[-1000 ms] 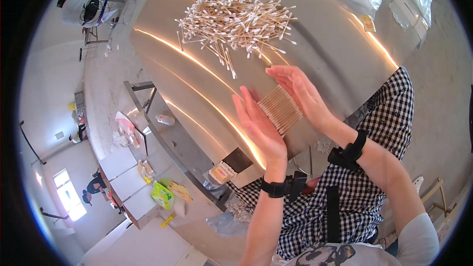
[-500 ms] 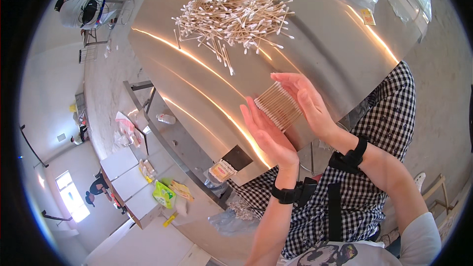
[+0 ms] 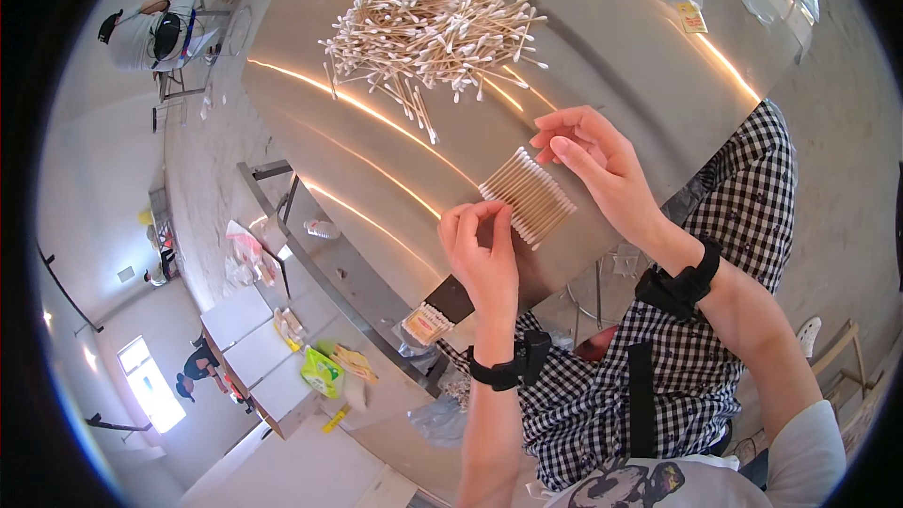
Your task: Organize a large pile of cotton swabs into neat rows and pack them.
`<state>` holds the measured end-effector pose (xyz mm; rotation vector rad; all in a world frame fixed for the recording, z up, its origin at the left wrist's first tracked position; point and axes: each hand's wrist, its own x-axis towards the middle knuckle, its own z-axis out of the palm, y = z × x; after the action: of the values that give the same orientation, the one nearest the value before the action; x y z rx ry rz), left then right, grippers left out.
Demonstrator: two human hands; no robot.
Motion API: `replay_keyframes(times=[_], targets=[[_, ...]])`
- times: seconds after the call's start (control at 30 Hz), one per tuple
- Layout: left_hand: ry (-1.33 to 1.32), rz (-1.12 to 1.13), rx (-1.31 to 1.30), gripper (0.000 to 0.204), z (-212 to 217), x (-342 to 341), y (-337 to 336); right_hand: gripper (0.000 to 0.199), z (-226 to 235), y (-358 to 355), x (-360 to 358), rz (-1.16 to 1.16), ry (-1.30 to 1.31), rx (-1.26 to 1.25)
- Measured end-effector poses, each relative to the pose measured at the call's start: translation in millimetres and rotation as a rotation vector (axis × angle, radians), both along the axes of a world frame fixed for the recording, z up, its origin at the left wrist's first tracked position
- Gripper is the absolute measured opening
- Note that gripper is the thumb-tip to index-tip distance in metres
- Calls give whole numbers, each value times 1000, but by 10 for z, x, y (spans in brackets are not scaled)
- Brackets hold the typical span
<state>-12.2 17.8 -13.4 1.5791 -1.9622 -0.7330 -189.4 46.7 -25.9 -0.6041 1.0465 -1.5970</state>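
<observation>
One metal desk [image 3: 602, 56] bore a loose heap of cotton swabs [image 3: 433, 28] near its far edge. Closer in, the right hand [image 3: 611, 169] was loosely curled around nothing, while the left hand [image 3: 482, 246], fingers bent, overlapped a flat, neat row of swabs [image 3: 534, 196] lying between them; whether it gripped any could not be told.

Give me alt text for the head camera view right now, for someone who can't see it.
A person's left hand and right hand flank a neat row of cotton swabs on a shiny metal table. Beyond it lies a loose heap of swabs.
</observation>
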Motion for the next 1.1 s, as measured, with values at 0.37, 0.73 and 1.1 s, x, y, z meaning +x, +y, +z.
replay_keyframes(times=[0.37, 0.73, 1.1], targets=[[-119, -178, 55, 8, 68, -86, -146, 21, -4, -19, -12, -14, -5, 4], [-226, -333, -3, 9, 96, -83, -229, 21, -26, -35, -18, -27, 35, -22], [-307, -397, -127, 13, 179, -72, -259, 16, 42, -40, -9, -41, 565, -64]])
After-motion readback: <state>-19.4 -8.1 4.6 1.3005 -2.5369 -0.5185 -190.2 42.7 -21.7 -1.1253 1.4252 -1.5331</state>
